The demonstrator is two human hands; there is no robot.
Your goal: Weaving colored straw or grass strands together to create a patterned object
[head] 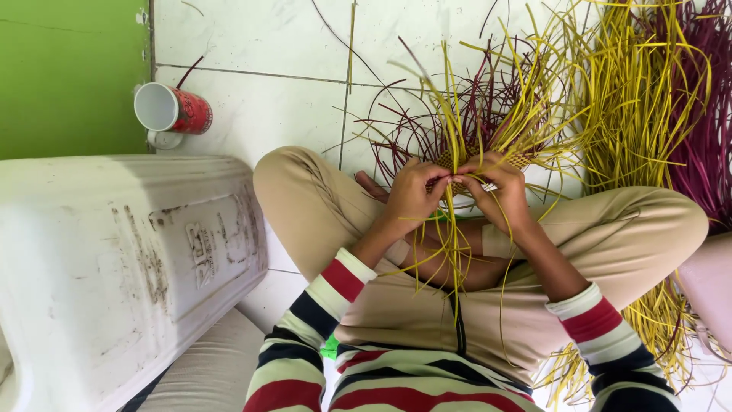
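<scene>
I sit cross-legged on a white tiled floor in tan trousers and a striped sleeve top. My left hand (412,191) and my right hand (497,187) meet in front of me, both pinching a small woven piece (450,162) made of yellow and dark red strips. Long loose strips (488,99) fan up and outward from the weave, and a few yellow ones hang down over my legs. The weave's centre is mostly hidden by my fingers.
A large heap of yellow strips (640,91) and dark red strips (713,114) lies at the right. A red and white cup (171,111) lies on its side by the green wall (69,76). A big white plastic container (114,259) stands at my left.
</scene>
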